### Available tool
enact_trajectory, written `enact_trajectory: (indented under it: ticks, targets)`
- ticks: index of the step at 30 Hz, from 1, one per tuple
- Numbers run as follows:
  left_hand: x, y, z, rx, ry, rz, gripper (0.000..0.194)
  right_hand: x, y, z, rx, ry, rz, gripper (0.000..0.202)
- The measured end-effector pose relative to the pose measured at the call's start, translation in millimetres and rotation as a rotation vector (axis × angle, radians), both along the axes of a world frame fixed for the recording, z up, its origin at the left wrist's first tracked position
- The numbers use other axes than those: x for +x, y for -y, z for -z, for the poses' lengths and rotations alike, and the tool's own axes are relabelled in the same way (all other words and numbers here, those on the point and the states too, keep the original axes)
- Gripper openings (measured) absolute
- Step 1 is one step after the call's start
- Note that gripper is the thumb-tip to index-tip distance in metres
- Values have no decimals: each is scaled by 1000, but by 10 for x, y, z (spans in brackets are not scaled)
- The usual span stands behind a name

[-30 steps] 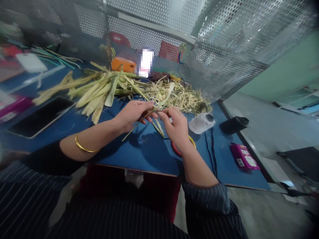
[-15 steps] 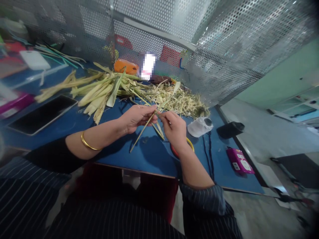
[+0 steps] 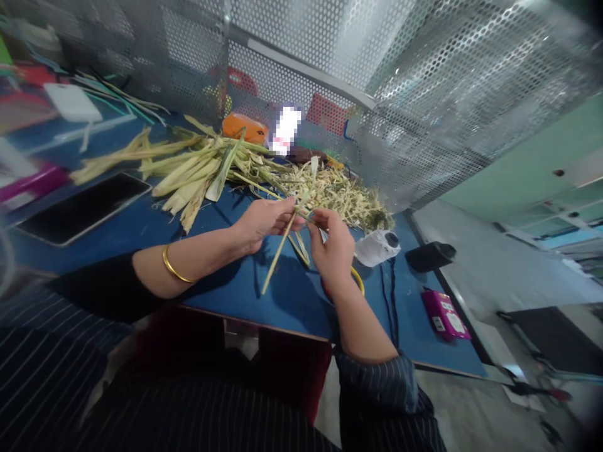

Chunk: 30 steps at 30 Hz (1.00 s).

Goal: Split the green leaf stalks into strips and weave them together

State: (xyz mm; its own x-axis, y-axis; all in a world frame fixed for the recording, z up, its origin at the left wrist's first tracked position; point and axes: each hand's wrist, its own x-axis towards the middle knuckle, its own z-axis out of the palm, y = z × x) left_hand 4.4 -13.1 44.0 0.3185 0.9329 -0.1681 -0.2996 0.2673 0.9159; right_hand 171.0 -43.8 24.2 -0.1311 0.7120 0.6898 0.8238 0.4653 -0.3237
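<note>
Thumb and fingers of my left hand [image 3: 268, 223] close on a thin pale-green strip of dried husk or leaf [image 3: 279, 257], whose lower end slants down toward the table's front edge. My right hand [image 3: 332, 242] is beside it, with its fingers bent and pinched together at the strip's crossing point. Which piece lies between the right fingertips is too small to make out. Below the hands, a loose leaf piece [image 3: 299, 248] rests on the blue table [image 3: 226, 270]. Behind them lie a bundle of long leaves [image 3: 188, 166] and a heap of shredded strips [image 3: 342, 188].
A dark tablet [image 3: 87, 207] lies at left. On the right are a white-wrapped roll [image 3: 378, 247], a black cylinder [image 3: 431, 256], dark cords [image 3: 389, 301], a purple packet [image 3: 446, 316] and a yellow-red ring [image 3: 358, 284], partly behind my wrist. Perforated metal panels [image 3: 301, 69] stand behind the table.
The strip's lower end has swung right and hangs more steeply. My right fingers have shifted slightly at the crossing. The whole view has turned a little.
</note>
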Motion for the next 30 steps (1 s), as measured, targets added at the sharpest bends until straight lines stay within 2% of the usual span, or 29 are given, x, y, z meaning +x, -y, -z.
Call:
enact_trajectory:
  ticks: [3, 5, 7, 9, 12, 16, 18, 22, 24, 27, 30]
  targets:
    - [-1, -9, 23, 33, 7, -2, 22, -18, 51, -68, 114, -41, 12, 10]
    - [18, 1, 32, 57, 13, -43, 20, -46, 86, -94, 123, -73, -18, 13]
    - [44, 22, 36, 90, 17, -76, 19, -87, 102, -84, 9, -95, -64, 20]
    - [69, 43, 43, 122, 14, -84, 16, -137, 95, -43, -172, -143, -112, 22]
    - [88, 45, 60, 150, 7, -53, 13, -192, 69, 15, -382, -313, -179, 23]
    - [62, 36, 35, 186, -65, -13, 24, -164, 54, -26, -427, -596, -154, 19]
    - [24, 70, -20, 288, -213, -91, 22, -116, 53, -81, -408, -684, -124, 18]
    - [-91, 162, -174, 697, -535, -425, 33, -44, 47, -150, -407, -710, -158, 19]
    - [-149, 138, -228, 834, -641, -472, 26, -34, 47, -151, -407, -630, -181, 18]
    - [-205, -4, -233, 883, -692, -369, 24, -36, 56, -138, -363, -433, -184, 16]
    - [-214, -131, -182, 710, -629, -92, 37, -33, 62, -139, -307, -252, -214, 15]
